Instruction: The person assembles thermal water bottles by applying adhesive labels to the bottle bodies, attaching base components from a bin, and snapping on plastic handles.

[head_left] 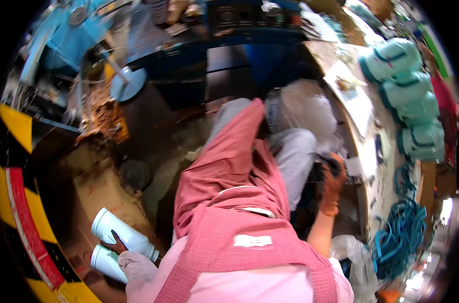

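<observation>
At the lower left my left hand (117, 243), below a grey cuff, is closed on a light blue, cup-like cylinder (131, 237) with a ridged rim. A second light blue cylinder (107, 263) lies just below it, partly hidden by my sleeve; whether my hand holds that one too is unclear. On the right, my right hand (334, 175) wears an orange glove with dark fingers. It is beside my knee, near the edge of the pale worktable (383, 187). Blur and the dark glove hide what its fingers are doing.
Brown cardboard (100, 179) is at the left, inside a yellow-black striped edge (17, 131). Blue machinery (262, 30) stands ahead. A whitish plastic bag (307, 103) sits beyond my knee. Wrapped teal bundles (406, 96) and blue straps (401, 237) line the right.
</observation>
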`<state>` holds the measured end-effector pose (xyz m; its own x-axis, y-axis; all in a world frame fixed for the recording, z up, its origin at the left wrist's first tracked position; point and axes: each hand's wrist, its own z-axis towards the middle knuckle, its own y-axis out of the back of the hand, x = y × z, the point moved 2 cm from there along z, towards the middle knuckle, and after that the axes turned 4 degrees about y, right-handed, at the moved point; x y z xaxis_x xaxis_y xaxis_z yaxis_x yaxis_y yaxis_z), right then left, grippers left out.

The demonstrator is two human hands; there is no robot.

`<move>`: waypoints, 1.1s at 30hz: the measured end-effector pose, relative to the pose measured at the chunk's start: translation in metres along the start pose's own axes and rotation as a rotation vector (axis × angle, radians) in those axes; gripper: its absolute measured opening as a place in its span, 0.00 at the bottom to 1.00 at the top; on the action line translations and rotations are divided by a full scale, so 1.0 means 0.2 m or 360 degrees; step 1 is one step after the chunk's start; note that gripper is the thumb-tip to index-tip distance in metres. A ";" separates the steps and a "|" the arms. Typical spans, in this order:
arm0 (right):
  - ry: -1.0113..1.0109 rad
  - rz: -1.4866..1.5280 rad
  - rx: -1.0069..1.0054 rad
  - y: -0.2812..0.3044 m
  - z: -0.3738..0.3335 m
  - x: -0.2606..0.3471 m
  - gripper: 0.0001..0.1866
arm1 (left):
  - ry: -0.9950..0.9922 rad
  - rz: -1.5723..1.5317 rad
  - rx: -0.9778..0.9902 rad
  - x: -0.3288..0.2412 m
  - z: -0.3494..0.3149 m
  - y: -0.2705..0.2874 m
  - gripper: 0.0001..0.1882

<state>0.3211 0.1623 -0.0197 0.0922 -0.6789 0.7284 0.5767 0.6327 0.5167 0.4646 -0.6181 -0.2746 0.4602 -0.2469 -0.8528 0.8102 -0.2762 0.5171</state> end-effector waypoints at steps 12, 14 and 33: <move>-0.0218 0.1315 0.0028 -0.14 0.12 0.16 0.17 | -0.1161 -0.0149 0.1205 -1.68 -0.31 -0.83 0.26; -0.0225 0.1376 -0.0091 -0.10 0.10 0.22 0.20 | -0.2227 -0.0258 0.1106 -2.27 -0.68 -0.95 0.18; -0.1062 0.1572 0.0081 -0.16 -0.34 0.24 0.42 | -0.2802 -0.0936 0.2606 -2.94 -2.15 -1.71 0.31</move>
<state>0.3621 0.0833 -0.0315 0.0295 0.4280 0.9033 0.4594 0.7968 -0.3925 0.0732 0.0216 0.0195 -0.8597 0.1261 -0.4950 -0.4820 -0.5213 0.7043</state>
